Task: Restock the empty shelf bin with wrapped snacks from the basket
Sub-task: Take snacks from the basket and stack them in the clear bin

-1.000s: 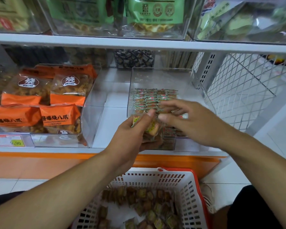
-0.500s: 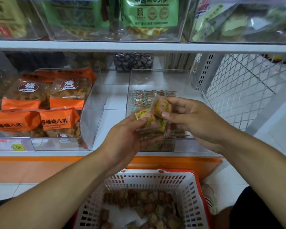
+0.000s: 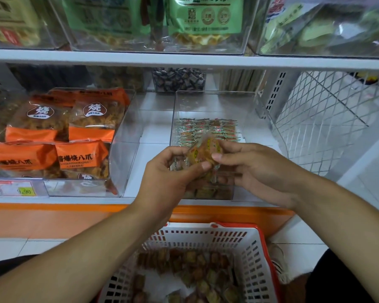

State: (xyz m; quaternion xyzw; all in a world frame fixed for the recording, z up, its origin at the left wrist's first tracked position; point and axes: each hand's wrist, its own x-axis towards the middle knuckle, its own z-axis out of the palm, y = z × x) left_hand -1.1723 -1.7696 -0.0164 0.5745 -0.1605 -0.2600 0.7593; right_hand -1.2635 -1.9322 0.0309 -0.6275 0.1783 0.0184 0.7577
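My left hand (image 3: pixel 169 173) and my right hand (image 3: pixel 252 169) meet in front of the clear shelf bin (image 3: pixel 247 106), and both pinch a small stack of wrapped snacks (image 3: pixel 204 153) in yellow-orange wrappers. The stack is blurred, so I cannot tell how many pieces it holds. Behind my hands, rows of wrapped snacks (image 3: pixel 208 130) lie flat on the bin's floor. The bin's front part is hidden by my hands. Below, a white basket (image 3: pixel 258 254) with a red rim holds several more wrapped snacks (image 3: pixel 195 272).
Left of the bin stands another clear bin with orange snack bags (image 3: pixel 53 136) and a price tag (image 3: pixel 24 190). The upper shelf (image 3: pixel 184 59) carries bins of green packets. A white wire mesh panel (image 3: pixel 328 119) closes the shelf at the right.
My hands have drawn closer together around the snacks, and the stack has tilted and blurred with motion. The view has shifted slightly upward.
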